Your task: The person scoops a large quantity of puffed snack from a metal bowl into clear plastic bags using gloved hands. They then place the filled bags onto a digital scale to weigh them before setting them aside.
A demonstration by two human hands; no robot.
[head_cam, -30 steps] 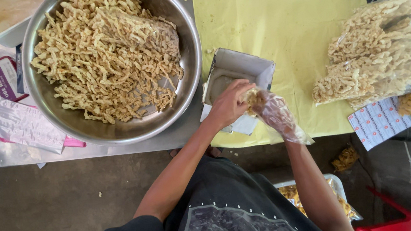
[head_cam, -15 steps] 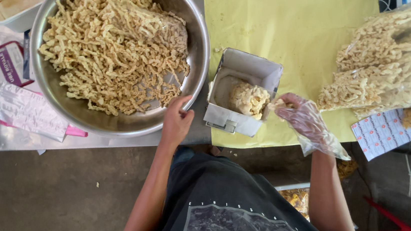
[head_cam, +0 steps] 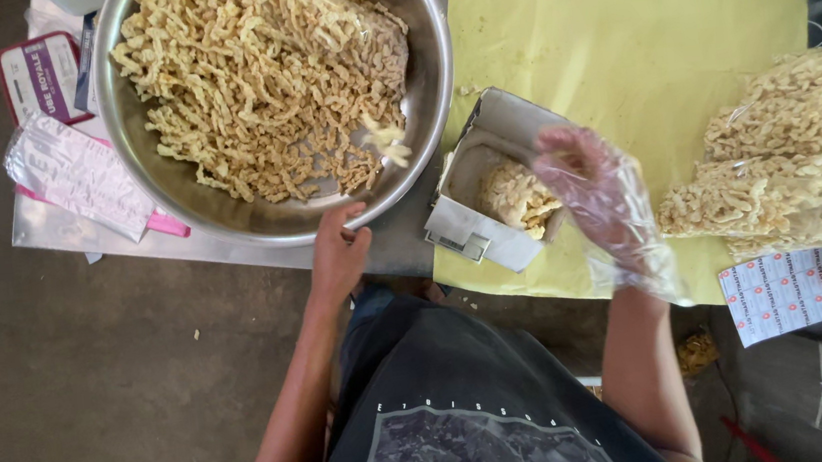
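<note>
Since a moment ago our bare left hand point(head_cam: 338, 258) has closed on the bowl point(head_cam: 419, 110) rim, so we should steady it while our gloved right hand point(head_cam: 600, 193), fingers apart, hovers beside the snack heap point(head_cam: 518, 196) on the small scale tray point(head_cam: 476, 225)

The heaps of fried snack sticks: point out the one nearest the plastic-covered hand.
The small heap in the box-shaped tray, right beside the right hand. The big bowl's heap and the sealed bags lie farther off.
</note>
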